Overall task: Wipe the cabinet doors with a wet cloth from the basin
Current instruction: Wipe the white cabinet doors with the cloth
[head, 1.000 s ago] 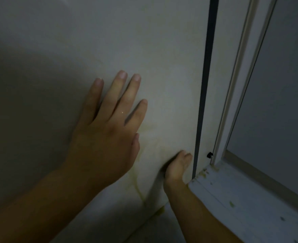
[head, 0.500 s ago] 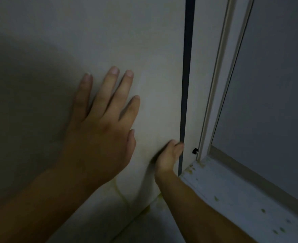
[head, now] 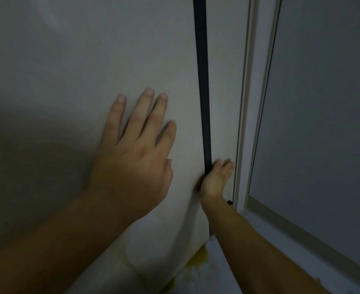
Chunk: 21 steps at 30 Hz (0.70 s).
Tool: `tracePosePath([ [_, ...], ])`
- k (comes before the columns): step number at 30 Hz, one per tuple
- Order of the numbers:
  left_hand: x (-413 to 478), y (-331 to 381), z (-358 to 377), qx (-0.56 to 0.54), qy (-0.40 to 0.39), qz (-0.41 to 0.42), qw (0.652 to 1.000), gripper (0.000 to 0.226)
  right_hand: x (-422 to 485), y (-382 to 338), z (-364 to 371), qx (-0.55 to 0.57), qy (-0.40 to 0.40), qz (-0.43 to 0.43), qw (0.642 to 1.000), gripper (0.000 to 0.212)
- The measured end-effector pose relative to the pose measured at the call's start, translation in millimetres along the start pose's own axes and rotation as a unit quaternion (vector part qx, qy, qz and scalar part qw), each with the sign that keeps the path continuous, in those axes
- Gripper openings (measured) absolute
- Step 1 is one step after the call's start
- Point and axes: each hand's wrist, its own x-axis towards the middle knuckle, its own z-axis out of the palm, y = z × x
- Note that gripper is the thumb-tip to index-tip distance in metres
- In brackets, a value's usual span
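The pale cabinet door point(head: 115, 49) fills the left and middle of the head view. My left hand point(head: 136, 149) lies flat on it with fingers spread, holding nothing. My right hand point(head: 216, 177) is lower right, its fingers curled around the door's right edge at the dark vertical gap point(head: 202, 81). No cloth or basin is in view. Faint yellowish streaks run down the door's lower part point(head: 136, 270).
A white frame strip point(head: 246, 102) stands right of the gap, with a grey panel point(head: 323, 102) beyond it. Below runs a white ledge point(head: 280, 240) with yellow stains point(head: 198, 259) at the door's bottom corner. A small black stud point(head: 229, 202) sits by the frame's base.
The dark gap beside the door looks wider. My right hand has moved from the door's face onto its edge, fingers now across the gap. My left hand stays flat on the door.
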Motion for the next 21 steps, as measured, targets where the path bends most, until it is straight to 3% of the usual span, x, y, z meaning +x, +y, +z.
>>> tracePosePath([
  [2,3,0,1,0.007,0.003,0.007,1.0,0.062,3,-34,8,0.015,0.002,0.016,1.0,0.062],
  [4,9,-1,3,0.016,0.003,0.016,1.0,0.062,-3,-84,24,0.017,-0.018,-0.107,0.994,0.059],
  [6,14,-1,5,0.029,0.0,0.022,0.999,0.063,-13,-120,36,0.004,-0.035,-0.269,0.962,0.061],
  [9,15,3,7,0.035,-0.011,0.018,0.999,0.065,-14,-99,29,0.001,-0.055,-0.355,0.933,0.067],
  [11,15,5,6,0.034,-0.017,0.009,0.999,0.066,-7,-47,17,-0.018,-0.036,-0.305,0.952,0.065],
  [14,15,8,6,0.03,-0.02,0.009,0.999,0.065,-9,16,3,-0.043,0.004,-0.145,0.989,0.057],
  [17,15,10,6,0.024,-0.026,0.016,0.999,0.065,-13,16,3,-0.028,0.025,-0.031,0.999,0.056],
  [19,15,11,7,0.025,-0.031,0.019,0.999,0.065,-9,-22,9,-0.037,0.017,-0.062,0.997,0.062],
  [21,15,14,11,0.025,-0.033,0.021,0.999,0.066,-12,-73,18,-0.091,-0.024,-0.216,0.972,0.069],
])
